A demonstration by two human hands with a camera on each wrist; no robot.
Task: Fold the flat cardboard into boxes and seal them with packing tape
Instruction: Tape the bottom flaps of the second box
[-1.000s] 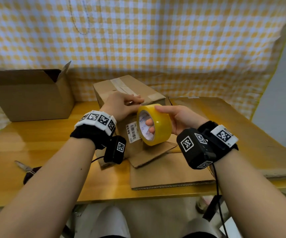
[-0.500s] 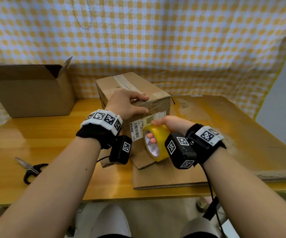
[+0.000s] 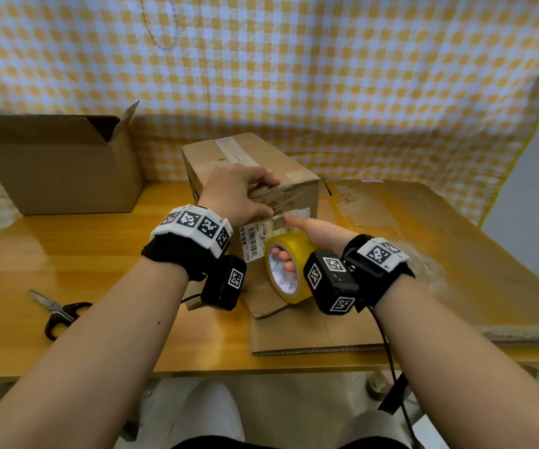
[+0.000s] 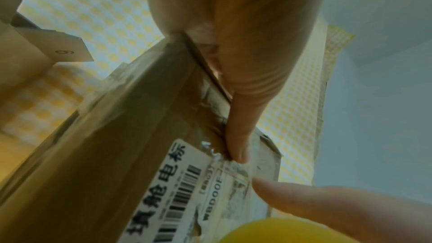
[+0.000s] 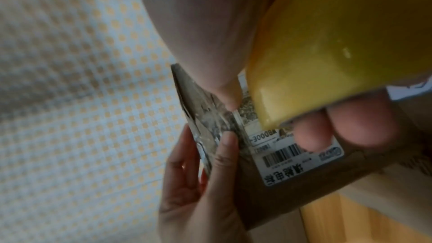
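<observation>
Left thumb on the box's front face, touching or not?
Touching. The left wrist view shows the left hand draped over the box edge, its thumb tip pressed flat on the crinkled tape of the front face, no gap; the right wrist view agrees.

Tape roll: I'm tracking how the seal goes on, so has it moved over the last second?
Yes. The tape roll, held by the right hand, has dropped from the box's top edge down its front face, toward the table.

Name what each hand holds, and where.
Right hand: tape roll, fingers through its core. Left hand: taped box, gripping its top front edge.
</observation>
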